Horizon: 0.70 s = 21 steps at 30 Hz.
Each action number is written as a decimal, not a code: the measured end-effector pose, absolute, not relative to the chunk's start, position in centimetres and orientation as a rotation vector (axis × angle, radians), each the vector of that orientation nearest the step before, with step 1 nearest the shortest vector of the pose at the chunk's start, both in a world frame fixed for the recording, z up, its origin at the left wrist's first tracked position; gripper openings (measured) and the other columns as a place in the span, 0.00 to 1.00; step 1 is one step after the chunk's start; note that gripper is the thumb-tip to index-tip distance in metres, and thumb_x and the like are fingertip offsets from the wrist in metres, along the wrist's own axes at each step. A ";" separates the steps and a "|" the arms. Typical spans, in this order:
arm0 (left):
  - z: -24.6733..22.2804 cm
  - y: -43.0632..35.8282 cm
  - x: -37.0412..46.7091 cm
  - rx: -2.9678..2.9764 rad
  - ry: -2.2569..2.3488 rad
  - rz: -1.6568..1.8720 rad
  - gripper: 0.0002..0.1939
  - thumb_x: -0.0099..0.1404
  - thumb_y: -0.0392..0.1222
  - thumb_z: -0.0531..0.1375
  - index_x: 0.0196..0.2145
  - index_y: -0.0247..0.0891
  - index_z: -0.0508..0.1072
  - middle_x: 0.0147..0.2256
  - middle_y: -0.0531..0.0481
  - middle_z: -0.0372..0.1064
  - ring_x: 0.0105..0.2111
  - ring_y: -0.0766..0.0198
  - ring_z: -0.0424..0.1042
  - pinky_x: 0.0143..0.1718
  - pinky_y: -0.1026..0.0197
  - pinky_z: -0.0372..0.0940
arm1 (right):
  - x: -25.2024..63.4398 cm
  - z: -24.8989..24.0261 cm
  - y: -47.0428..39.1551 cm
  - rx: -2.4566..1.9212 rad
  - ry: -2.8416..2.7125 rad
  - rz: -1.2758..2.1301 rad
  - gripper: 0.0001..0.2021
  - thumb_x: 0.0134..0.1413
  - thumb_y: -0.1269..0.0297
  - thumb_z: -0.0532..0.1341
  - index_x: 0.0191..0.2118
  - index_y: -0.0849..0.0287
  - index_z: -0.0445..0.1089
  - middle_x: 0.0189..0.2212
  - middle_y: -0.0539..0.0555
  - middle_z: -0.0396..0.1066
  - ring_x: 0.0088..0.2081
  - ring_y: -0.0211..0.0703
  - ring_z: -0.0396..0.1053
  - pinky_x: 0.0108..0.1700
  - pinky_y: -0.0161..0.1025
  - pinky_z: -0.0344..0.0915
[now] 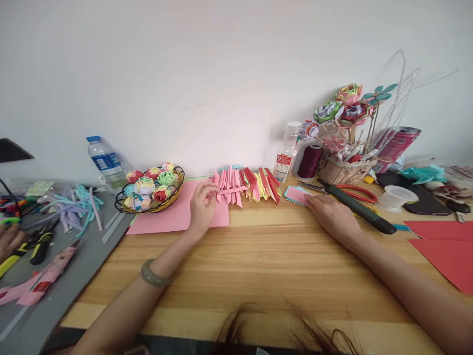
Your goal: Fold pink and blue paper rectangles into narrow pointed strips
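Observation:
My left hand (203,209), wearing a ring, pinches a folded pink paper strip (236,190) between thumb and fingertips. Just behind that strip stands a row of folded paper pieces (258,185) in pink, red and yellow. At the right, my right hand (332,214) has its fingertips closed on the edge of a small stack of pink and blue paper sheets (295,194). The fingers hide part of the stack, and how many sheets they grip does not show. Under my left hand lies a large pink paper sheet (177,219).
A basket of paper flowers (181,185) and a water bottle (105,160) stand left. Along the right are a clear bottle (286,153), thread spool (309,162), flower pot (345,172), dark-handled tool (364,211) and red sheets (443,256). Another person's hand (9,241) is far left, near pliers (42,246).

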<state>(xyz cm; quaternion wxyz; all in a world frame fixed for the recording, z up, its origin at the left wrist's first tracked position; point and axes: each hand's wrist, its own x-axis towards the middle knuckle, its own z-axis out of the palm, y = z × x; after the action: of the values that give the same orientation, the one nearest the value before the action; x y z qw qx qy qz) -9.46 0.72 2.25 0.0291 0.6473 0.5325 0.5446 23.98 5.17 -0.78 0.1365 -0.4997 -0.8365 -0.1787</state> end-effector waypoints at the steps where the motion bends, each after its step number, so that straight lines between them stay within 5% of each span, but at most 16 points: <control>1: 2.3 0.6 -9.3 2.021 1.631 1.668 0.13 0.57 0.27 0.50 0.30 0.38 0.71 0.38 0.49 0.65 0.41 0.63 0.66 0.40 0.62 0.64 | 24.1 -0.9 5.3 -1.466 -2.417 -0.507 0.17 0.59 0.69 0.46 0.47 0.66 0.67 0.40 0.64 0.72 0.41 0.51 0.68 0.38 0.43 0.65; 8: 2.2 0.2 -8.9 2.091 1.561 1.630 0.13 0.57 0.26 0.50 0.28 0.38 0.72 0.37 0.49 0.65 0.40 0.63 0.66 0.42 0.61 0.63 | 24.3 -0.8 5.8 -1.476 -2.347 -0.378 0.17 0.60 0.61 0.48 0.46 0.65 0.67 0.44 0.64 0.70 0.45 0.52 0.66 0.43 0.44 0.63; 15: 2.2 0.0 -8.6 2.150 1.531 1.596 0.13 0.58 0.27 0.50 0.27 0.38 0.72 0.36 0.50 0.67 0.40 0.63 0.67 0.43 0.60 0.62 | 23.6 0.1 4.9 -1.658 -2.395 -0.485 0.16 0.61 0.62 0.47 0.40 0.63 0.69 0.35 0.62 0.73 0.37 0.51 0.71 0.29 0.38 0.60; 21: 2.1 -0.3 -8.4 2.237 1.468 1.534 0.14 0.58 0.27 0.50 0.27 0.39 0.72 0.33 0.51 0.69 0.38 0.63 0.68 0.42 0.59 0.64 | 23.8 -0.5 5.0 -1.647 -2.314 -0.477 0.18 0.54 0.69 0.48 0.48 0.64 0.67 0.27 0.61 0.74 0.27 0.50 0.71 0.23 0.37 0.55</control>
<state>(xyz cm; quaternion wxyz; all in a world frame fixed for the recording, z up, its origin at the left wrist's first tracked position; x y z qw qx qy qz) -8.36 -0.31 2.07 0.0286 0.7251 0.4758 0.4970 23.83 5.04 -0.48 0.1305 -0.5669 -0.7966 -0.1644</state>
